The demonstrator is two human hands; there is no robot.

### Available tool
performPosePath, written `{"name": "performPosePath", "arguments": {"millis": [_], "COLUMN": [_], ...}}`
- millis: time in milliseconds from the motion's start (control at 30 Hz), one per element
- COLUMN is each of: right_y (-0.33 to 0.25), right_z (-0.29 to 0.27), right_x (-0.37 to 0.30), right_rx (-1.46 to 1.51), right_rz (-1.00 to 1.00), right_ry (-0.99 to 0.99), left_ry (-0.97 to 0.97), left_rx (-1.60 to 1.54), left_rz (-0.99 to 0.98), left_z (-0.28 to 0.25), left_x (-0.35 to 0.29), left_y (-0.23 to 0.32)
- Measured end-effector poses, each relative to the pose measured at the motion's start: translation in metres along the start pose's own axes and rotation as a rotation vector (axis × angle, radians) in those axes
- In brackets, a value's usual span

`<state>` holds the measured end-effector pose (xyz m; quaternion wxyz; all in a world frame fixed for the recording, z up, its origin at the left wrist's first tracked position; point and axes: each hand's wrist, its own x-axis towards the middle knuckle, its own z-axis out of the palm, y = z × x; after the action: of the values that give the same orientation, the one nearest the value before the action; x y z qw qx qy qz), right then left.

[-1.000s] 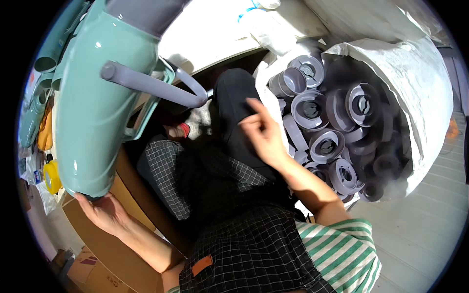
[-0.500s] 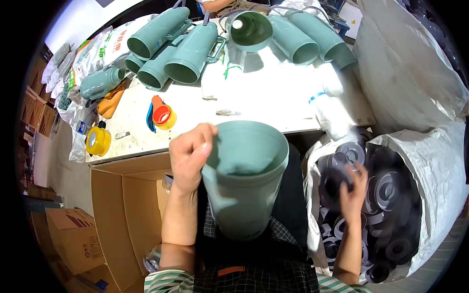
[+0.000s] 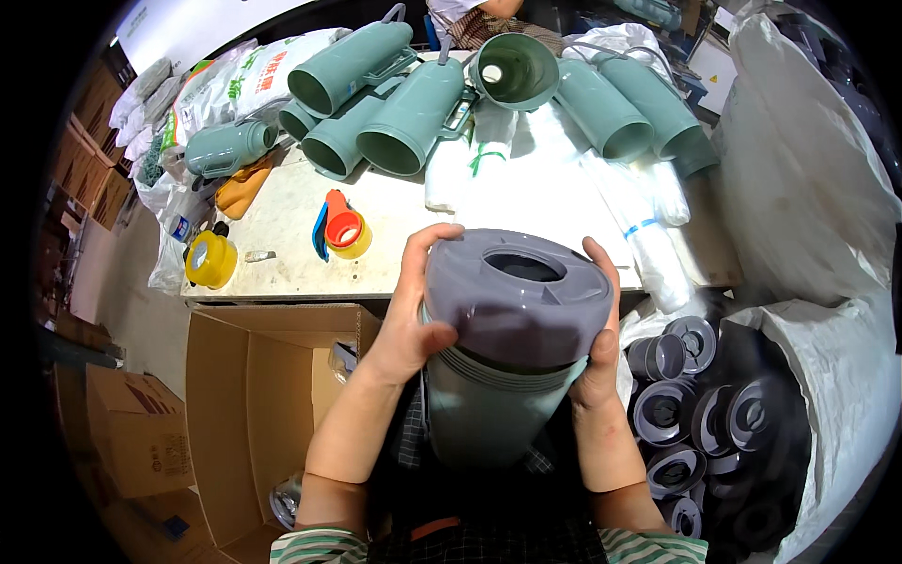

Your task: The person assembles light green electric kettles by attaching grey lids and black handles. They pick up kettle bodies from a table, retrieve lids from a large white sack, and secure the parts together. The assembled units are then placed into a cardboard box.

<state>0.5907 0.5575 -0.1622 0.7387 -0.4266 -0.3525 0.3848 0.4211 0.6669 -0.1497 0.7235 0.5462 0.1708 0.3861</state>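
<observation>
A glossy grey-purple collar (image 3: 512, 320) with an oval hole in its top covers the end of a green thermos shell (image 3: 489, 423) standing upright in front of me. It sits slightly tilted, and ridges on the shell show just below its lower edge. My left hand (image 3: 404, 334) grips the left side of the collar, its thumb pressed on the front near the rim. On the opposite side, my right hand (image 3: 599, 352) wraps the collar's edge, fingertips behind it. The shell's lower end is hidden against my dark checked apron.
Several green thermos shells (image 3: 404, 122) lie on the white table (image 3: 282, 207) ahead, with tape measures (image 3: 211, 260) at left. A lined sack of grey collars (image 3: 662, 411) stands at right; an open cardboard box (image 3: 282, 395) is at left. A person sits beyond the table.
My right hand has come out of the sack with a grey collar, which now covers the shell's open end. My left hand has shifted from the shell's rim to the collar. The view has tilted slightly.
</observation>
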Motion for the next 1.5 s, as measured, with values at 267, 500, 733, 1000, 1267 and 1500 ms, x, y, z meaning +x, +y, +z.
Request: {"name": "performPosePath", "arguments": {"millis": [267,500,733,1000,1267,1500], "right_y": [0.018,0.034,-0.003,0.017,0.05,0.062], "right_z": [-0.007,-0.038,0.013,-0.078,-0.215,-0.224], "right_x": [0.006,0.007,0.021,0.013,-0.031,-0.01], "right_rx": [-0.421,-0.712,-1.158,-0.286,1.039,0.933], "right_rz": [-0.4,-0.64,-0.528,-0.452,-0.445,-0.32], "right_ry": [0.058,-0.167,-0.15,0.009,-0.367,-0.308], "left_ry": [0.001,-0.142,0.032,0.378,-0.28,-0.021], "left_rx": [0.552,0.894,0.789,0.607,0.366,1.024], "left_rz": [0.46,0.687,0.48,0.283,0.078,0.255], "left_z": [-0.029,-0.021,-0.014,-0.023,0.06,0.055], "left_x": [0.002,0.006,0.045,0.014,-0.012,0.182], "left_y": [-0.024,-0.018,-0.056,-0.105,-0.063,-0.236]}}
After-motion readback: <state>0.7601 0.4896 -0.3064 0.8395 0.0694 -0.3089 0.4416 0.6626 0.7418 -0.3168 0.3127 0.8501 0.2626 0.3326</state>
